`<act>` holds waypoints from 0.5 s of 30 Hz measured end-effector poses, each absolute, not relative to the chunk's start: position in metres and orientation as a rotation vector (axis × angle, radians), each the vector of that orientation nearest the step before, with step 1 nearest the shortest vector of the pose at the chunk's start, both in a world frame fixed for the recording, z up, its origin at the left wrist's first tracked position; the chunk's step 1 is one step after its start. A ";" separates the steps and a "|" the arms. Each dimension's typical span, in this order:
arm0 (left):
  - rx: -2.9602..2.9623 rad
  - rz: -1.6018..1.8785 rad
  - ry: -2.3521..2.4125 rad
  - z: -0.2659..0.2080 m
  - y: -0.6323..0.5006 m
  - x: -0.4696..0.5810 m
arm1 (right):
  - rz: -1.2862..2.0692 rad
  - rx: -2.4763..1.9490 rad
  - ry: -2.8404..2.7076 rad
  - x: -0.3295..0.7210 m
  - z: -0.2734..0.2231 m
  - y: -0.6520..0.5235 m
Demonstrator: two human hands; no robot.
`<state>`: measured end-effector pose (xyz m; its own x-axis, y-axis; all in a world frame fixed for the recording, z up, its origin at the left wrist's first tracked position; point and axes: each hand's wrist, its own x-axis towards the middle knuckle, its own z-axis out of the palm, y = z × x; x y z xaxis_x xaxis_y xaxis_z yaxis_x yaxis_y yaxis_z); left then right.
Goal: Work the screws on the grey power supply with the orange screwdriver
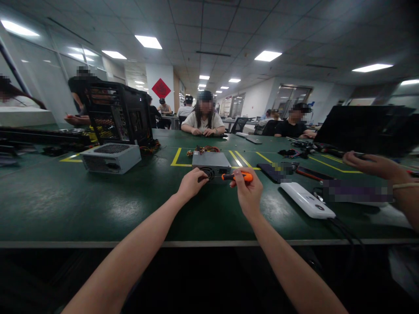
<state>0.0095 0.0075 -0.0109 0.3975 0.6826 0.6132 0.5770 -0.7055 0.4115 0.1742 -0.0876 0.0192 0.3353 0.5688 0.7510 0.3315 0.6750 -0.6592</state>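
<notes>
A grey computer power supply [212, 159] lies on the green table in front of me, its round fan grille facing me and its bundle of coloured cables [206, 149] at the back. My right hand [248, 189] is closed around the handle of an orange and black screwdriver [245, 176], whose shaft points left across the grille. Close to the shaft's tip, my left hand [194, 181] has its thumb and fingers pinched together at the front of the power supply. What those fingers hold, if anything, is too small to make out.
A second power supply [111, 158] and an open black computer case [119, 113] stand at left. To the right are a dark phone [270, 172], a white power bank [306, 200] with cables, and another person's hand [369, 165]. Someone [203, 115] sits across the table.
</notes>
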 end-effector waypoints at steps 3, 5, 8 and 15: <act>2.546 1.205 1.112 -0.010 0.005 0.009 | 0.153 -0.946 -1.343 0.175 0.016 -0.093; 2.568 1.200 1.094 -0.009 0.004 0.009 | 0.131 -1.018 -1.430 0.175 0.013 -0.100; 2.590 1.190 1.058 -0.010 0.004 0.010 | 0.059 -1.061 -1.521 0.174 0.008 -0.113; 2.506 1.172 1.138 -0.016 0.011 0.010 | -0.190 -1.031 -1.620 0.176 0.001 -0.128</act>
<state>0.0100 0.0106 -0.0163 0.4070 0.6923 0.5959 0.5752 -0.7010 0.4215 0.1763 -0.1277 0.0009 0.0344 0.5136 0.8574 0.6983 0.6014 -0.3883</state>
